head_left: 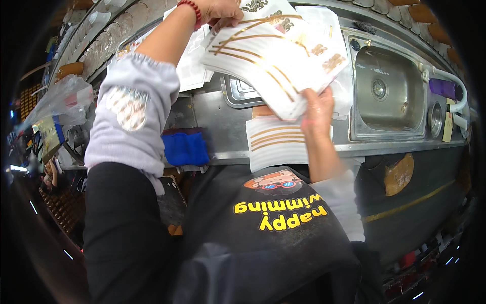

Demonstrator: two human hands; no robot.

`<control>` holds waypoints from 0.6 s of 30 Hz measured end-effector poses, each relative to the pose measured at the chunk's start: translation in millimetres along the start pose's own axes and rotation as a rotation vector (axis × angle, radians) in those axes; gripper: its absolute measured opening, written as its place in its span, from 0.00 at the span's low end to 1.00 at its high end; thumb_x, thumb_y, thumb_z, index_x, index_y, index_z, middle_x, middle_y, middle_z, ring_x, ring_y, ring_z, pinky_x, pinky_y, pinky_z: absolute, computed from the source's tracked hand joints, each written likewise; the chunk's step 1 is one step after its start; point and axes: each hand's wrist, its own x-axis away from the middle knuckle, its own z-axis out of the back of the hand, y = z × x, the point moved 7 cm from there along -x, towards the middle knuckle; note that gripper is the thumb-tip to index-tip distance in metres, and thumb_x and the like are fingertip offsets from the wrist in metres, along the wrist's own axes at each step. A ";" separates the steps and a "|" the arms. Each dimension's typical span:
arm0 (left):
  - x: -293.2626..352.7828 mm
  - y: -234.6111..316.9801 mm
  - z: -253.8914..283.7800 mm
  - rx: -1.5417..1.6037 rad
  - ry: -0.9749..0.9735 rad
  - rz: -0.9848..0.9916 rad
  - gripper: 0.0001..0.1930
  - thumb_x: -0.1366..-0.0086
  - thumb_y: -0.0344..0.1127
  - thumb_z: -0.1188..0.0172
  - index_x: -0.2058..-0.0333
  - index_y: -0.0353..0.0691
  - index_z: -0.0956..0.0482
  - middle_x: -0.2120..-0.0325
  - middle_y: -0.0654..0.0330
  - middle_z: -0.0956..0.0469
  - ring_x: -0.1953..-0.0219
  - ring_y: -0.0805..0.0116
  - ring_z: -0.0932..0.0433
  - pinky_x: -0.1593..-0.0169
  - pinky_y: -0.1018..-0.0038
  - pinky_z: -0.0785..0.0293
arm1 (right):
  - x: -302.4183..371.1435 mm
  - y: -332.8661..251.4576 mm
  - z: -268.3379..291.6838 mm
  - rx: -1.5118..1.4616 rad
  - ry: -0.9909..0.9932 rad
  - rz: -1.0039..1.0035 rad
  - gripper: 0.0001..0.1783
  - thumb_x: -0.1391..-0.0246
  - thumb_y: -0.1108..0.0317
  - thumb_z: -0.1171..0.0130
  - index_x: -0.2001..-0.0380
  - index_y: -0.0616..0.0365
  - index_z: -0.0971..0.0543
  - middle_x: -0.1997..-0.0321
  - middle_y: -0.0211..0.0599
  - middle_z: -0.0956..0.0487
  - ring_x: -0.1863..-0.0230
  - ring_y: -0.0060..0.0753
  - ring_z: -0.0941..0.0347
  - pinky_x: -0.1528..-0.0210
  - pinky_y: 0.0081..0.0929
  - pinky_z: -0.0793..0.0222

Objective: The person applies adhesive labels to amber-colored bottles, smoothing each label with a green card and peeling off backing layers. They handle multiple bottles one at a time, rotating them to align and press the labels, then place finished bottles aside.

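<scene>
A white sheet (283, 55) with curved gold stripes and small gold motifs, looking like a decal sheet, is raised and tilted above the counter. My right hand (318, 110) is closed on its near right corner, thumb on top. At the far left edge my left hand (221, 11), with a red bead bracelet at the wrist, pinches the same sheet; part of its fingers is hidden. Below, at the counter's front edge, lies another white sheet with gold stripes (276, 136). More white papers (193, 66) lie beneath and to the left.
A steel sink (390, 121) is set in the counter (207, 114) at right, with a round metal bowl (435, 119) and purple object (442, 88) beyond. A blue cloth (185, 149) lies at the front edge. Clear glassware (109, 43) lines the far left.
</scene>
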 end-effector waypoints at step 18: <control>-84.7 22.3 3.8 -0.508 0.289 -0.214 0.18 0.44 0.33 0.42 0.54 0.36 0.22 0.62 0.42 0.19 0.59 0.49 0.20 0.52 0.58 0.25 | 36.3 40.0 11.0 0.712 -0.740 -0.412 0.15 0.39 0.67 0.40 0.52 0.62 0.21 0.67 0.31 0.18 0.73 0.25 0.22 0.70 0.20 0.25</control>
